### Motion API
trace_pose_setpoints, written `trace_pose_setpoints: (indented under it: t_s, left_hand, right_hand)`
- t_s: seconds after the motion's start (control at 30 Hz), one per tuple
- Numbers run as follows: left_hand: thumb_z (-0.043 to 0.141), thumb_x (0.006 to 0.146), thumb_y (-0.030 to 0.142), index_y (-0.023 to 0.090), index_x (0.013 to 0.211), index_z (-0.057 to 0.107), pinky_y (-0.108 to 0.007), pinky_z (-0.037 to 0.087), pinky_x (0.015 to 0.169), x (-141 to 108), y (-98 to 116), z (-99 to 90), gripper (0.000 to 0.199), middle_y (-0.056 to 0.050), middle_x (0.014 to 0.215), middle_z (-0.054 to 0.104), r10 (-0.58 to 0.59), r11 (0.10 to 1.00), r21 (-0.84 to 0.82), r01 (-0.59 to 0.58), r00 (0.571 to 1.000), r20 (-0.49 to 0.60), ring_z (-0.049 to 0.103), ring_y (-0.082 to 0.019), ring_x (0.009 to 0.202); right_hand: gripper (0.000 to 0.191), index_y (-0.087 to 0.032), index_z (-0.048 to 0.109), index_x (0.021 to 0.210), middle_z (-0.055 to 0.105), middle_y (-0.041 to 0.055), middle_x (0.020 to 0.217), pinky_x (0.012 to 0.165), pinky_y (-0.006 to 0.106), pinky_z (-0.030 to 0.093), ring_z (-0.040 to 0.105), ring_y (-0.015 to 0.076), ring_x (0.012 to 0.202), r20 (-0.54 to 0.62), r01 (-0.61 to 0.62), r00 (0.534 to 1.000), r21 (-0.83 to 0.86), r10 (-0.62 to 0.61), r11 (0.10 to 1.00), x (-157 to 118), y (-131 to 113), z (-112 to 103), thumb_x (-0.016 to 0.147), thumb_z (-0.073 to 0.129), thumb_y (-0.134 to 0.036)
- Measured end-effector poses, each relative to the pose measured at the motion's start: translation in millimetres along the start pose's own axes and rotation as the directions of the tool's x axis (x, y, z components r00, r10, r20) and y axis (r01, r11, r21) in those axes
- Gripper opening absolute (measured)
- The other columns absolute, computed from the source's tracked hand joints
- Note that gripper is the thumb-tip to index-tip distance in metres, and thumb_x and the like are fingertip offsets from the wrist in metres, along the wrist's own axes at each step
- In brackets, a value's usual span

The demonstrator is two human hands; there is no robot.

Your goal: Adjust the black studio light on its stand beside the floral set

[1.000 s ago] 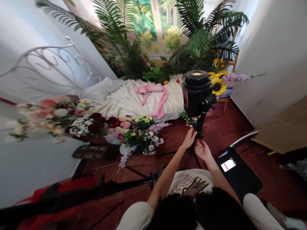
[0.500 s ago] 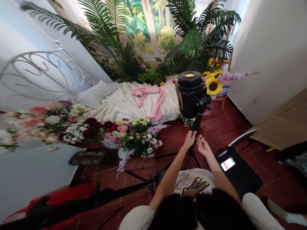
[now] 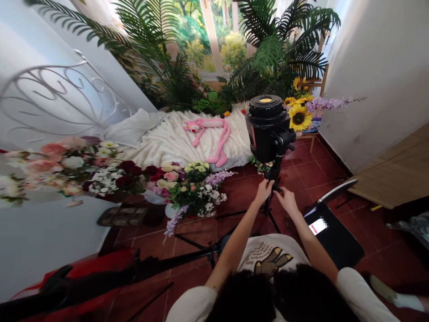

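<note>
A black studio light [image 3: 266,134] with a round yellow top sits on a dark light stand [image 3: 275,169] in front of me. My left hand [image 3: 263,192] is closed round the stand's post, just below the light. Beside it, my right hand [image 3: 287,200] pinches a small dark part on the right of the post, which looks like a knob. My fingertips partly hide that part. The stand's legs [image 3: 273,220] spread over the floor beneath my hands.
A black chair [image 3: 342,241] holding a phone [image 3: 317,226] stands to my right. Flower bunches [image 3: 196,190] are at left, before a white-draped bed [image 3: 157,138] with a pink plush toy [image 3: 217,141]. Another black stand [image 3: 167,264] crosses the lower left. Someone's foot [image 3: 384,288] shows lower right.
My right hand, earlier loosely curled beside the post, has turned inward and its fingers now pinch at the stand. My left hand stays on the post.
</note>
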State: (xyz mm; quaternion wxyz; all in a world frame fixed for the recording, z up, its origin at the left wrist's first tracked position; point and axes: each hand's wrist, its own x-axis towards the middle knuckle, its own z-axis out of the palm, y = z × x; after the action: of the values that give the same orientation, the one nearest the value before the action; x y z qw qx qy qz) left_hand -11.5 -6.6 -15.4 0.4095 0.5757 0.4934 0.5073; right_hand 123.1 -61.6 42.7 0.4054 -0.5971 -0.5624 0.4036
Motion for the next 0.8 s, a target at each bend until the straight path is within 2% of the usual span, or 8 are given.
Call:
trace_pose_setpoints:
  t_s: [0.13,0.2,0.27,0.33,0.43,0.57,0.67,0.8]
  left_hand:
    - [0.046,0.088,0.053,0.016,0.082,0.057,-0.028,0.046,0.075,-0.9,-3.1,5.1,0.039,-0.004,0.080,0.061,0.010,1.000,-0.025,-0.010,1.000,0.001,0.056,-0.015,0.074]
    - [0.044,0.090,0.048,0.016,0.091,0.057,-0.031,0.047,0.080,-1.9,-5.3,9.3,0.035,-0.006,0.088,0.062,0.018,0.998,-0.061,-0.018,1.000,-0.007,0.058,-0.016,0.081]
    - [0.043,0.091,0.044,0.016,0.099,0.055,-0.034,0.046,0.087,-2.7,-6.6,12.6,0.032,-0.008,0.098,0.062,0.024,0.996,-0.083,-0.024,1.000,-0.004,0.059,-0.017,0.090]
    - [0.044,0.091,0.041,0.016,0.106,0.054,-0.036,0.044,0.094,-2.8,-6.3,13.7,0.031,-0.011,0.107,0.061,0.032,0.997,-0.075,-0.031,0.999,0.018,0.058,-0.019,0.101]
    - [0.043,0.092,0.040,0.015,0.122,0.047,-0.038,0.041,0.101,-2.9,-2.9,12.3,0.039,-0.014,0.123,0.056,0.049,0.998,-0.036,-0.046,0.997,0.063,0.054,-0.021,0.114]
    - [0.038,0.094,0.043,0.016,0.132,0.039,-0.040,0.037,0.105,-5.5,4.7,10.8,0.047,-0.015,0.131,0.053,0.046,0.999,0.019,-0.047,0.997,0.056,0.051,-0.022,0.123]
    - [0.036,0.095,0.046,0.015,0.131,0.041,-0.039,0.037,0.106,-8.0,10.7,12.1,0.048,-0.015,0.131,0.053,0.038,0.998,0.047,-0.039,0.999,0.035,0.051,-0.022,0.124]
    - [0.032,0.095,0.047,0.015,0.128,0.046,-0.037,0.040,0.103,-7.7,15.8,14.9,0.047,-0.014,0.126,0.058,0.040,0.997,0.061,-0.039,0.999,-0.024,0.055,-0.022,0.118]
  right_hand:
    - [0.052,-0.019,0.057,0.115,0.065,0.0129,0.114,0.092,0.039,0.049,0.064,0.0244,0.101,-0.107,0.195,0.975,-0.018,-0.196,0.981,3.7,-21.4,-5.9,0.071,0.074,-0.041]
    - [0.056,-0.018,0.055,0.119,0.063,0.0127,0.121,0.096,0.038,0.047,0.061,0.0234,0.109,-0.145,0.252,0.957,-0.006,-0.250,0.968,13.0,-32.4,0.5,0.071,0.072,-0.041]
    - [0.048,-0.017,0.059,0.113,0.068,0.0118,0.109,0.089,0.038,0.050,0.064,0.0234,0.098,-0.168,0.225,0.959,-0.026,-0.226,0.974,25.0,-40.9,11.0,0.072,0.069,-0.041]
    - [0.041,-0.014,0.064,0.101,0.072,0.0098,0.090,0.076,0.036,0.053,0.066,0.0230,0.081,-0.180,0.166,0.968,-0.058,-0.174,0.984,35.9,-47.2,20.1,0.069,0.069,-0.039]
    - [0.036,-0.014,0.066,0.094,0.071,0.0064,0.076,0.066,0.033,0.053,0.065,0.0210,0.067,-0.187,0.164,0.967,-0.059,-0.172,0.985,45.1,-59.0,22.7,0.066,0.071,-0.036]
    - [0.040,-0.015,0.068,0.098,0.072,0.0045,0.081,0.072,0.032,0.054,0.066,0.0197,0.074,-0.209,0.296,0.933,-0.013,-0.292,0.955,48.4,-93.4,5.7,0.066,0.074,-0.039]
    - [0.043,-0.014,0.068,0.099,0.073,0.0053,0.088,0.078,0.033,0.054,0.066,0.0204,0.081,-0.225,0.407,0.890,0.007,-0.395,0.913,53.8,-128.2,-9.1,0.065,0.076,-0.041]
    - [0.046,-0.013,0.067,0.101,0.072,0.0059,0.091,0.080,0.034,0.055,0.067,0.0205,0.084,-0.231,0.475,0.865,0.089,-0.446,0.876,65.1,-161.9,-16.7,0.067,0.076,-0.042]
